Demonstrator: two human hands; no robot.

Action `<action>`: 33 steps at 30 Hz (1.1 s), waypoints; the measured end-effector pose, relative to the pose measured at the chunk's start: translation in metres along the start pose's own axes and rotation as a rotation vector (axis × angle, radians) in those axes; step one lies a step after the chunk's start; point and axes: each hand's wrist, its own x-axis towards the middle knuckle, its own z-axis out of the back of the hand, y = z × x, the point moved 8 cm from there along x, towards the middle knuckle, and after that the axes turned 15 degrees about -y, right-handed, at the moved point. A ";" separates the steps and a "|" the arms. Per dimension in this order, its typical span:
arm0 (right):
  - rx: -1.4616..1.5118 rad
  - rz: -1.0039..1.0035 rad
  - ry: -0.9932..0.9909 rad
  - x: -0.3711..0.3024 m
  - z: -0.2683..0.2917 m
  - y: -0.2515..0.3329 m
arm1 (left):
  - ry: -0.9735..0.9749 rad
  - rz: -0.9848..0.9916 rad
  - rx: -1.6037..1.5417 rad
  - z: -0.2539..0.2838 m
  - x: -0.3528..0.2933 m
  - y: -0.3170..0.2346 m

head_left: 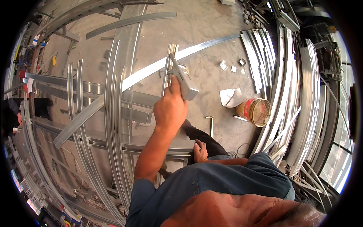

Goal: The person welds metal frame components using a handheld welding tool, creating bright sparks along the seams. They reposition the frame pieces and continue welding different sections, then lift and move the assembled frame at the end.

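My left hand (170, 109) reaches forward and is shut on a grey hand-held power tool (185, 85). The tool's nose touches a short upright aluminium channel (171, 53), where that channel crosses a long curved aluminium strip (143, 73) lying slantwise over the frame. My right hand (200, 151) rests low on my dark trouser leg (206, 138), fingers loosely spread and holding nothing. Below the hands, curved aluminium rails (117, 113) and flat cross-members (90, 89) form a frame on the concrete floor.
A red and tan bucket (256, 111) stands right of the tool, beside a white scrap sheet (230, 97). Small metal offcuts (232, 67) and an L-shaped piece (210, 123) lie on the floor. Stacked curved profiles (264, 56) fill the right side. Another person (15, 113) crouches at far left.
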 end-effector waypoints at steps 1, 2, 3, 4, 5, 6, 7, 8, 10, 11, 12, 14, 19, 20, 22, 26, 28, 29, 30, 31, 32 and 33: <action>0.002 -0.003 -0.001 0.000 0.000 0.000 | 0.000 -0.005 0.002 0.000 0.001 -0.003; 0.003 -0.002 -0.001 0.000 0.001 0.001 | 0.000 -0.009 0.005 0.001 0.002 -0.004; 0.004 -0.001 -0.002 0.000 0.001 0.001 | 0.000 -0.011 0.006 0.001 0.002 -0.005; 0.004 0.001 -0.002 0.000 0.001 0.002 | 0.000 -0.013 0.007 0.001 0.002 -0.005; 0.006 0.005 0.001 0.000 0.001 0.003 | 0.001 -0.015 0.008 0.001 0.002 -0.005; 0.007 0.010 0.004 0.000 0.001 0.003 | 0.002 -0.009 0.017 0.001 0.003 -0.005; 0.007 0.015 0.006 0.000 0.001 0.003 | 0.004 -0.004 0.025 0.001 0.003 -0.004; 0.006 0.017 0.006 0.001 0.001 0.002 | 0.007 0.001 0.033 0.001 0.004 -0.004; 0.005 0.023 0.007 0.001 0.000 0.001 | 0.002 0.000 0.020 0.002 0.005 -0.005; -0.001 0.023 0.007 0.001 0.000 0.000 | 0.000 -0.001 0.014 0.002 0.005 -0.006; -0.008 0.023 0.008 0.001 -0.001 -0.001 | 0.004 0.004 0.011 0.001 0.006 -0.007; -0.016 0.020 0.008 0.000 -0.001 -0.001 | 0.010 0.014 0.004 0.001 0.006 -0.007; -0.017 0.012 0.007 0.000 0.000 -0.002 | 0.016 0.006 0.013 0.002 0.005 -0.008; -0.006 0.010 0.006 0.000 0.000 -0.001 | 0.019 -0.003 0.017 0.001 0.006 -0.008; 0.013 0.009 0.008 0.000 0.000 0.000 | 0.048 0.015 0.019 0.000 0.006 -0.009; 0.008 0.007 0.016 0.000 0.000 0.000 | 0.073 0.030 0.024 0.000 0.006 -0.007; 0.003 0.016 0.017 0.001 0.000 0.001 | 0.064 0.036 0.027 0.001 0.006 -0.007; 0.000 0.010 0.020 0.000 0.000 0.001 | 0.061 0.037 0.029 0.001 0.006 -0.007; -0.003 0.004 0.023 0.000 0.001 0.002 | 0.056 0.039 0.017 0.001 0.006 -0.007; -0.006 -0.001 0.026 0.000 0.001 0.002 | 0.050 0.041 0.006 -0.001 0.005 -0.006; -0.007 -0.002 0.025 0.000 0.001 0.002 | 0.044 0.044 -0.006 -0.001 0.005 -0.005; -0.007 -0.003 0.024 0.000 0.001 0.002 | 0.050 0.044 0.007 -0.001 0.005 -0.006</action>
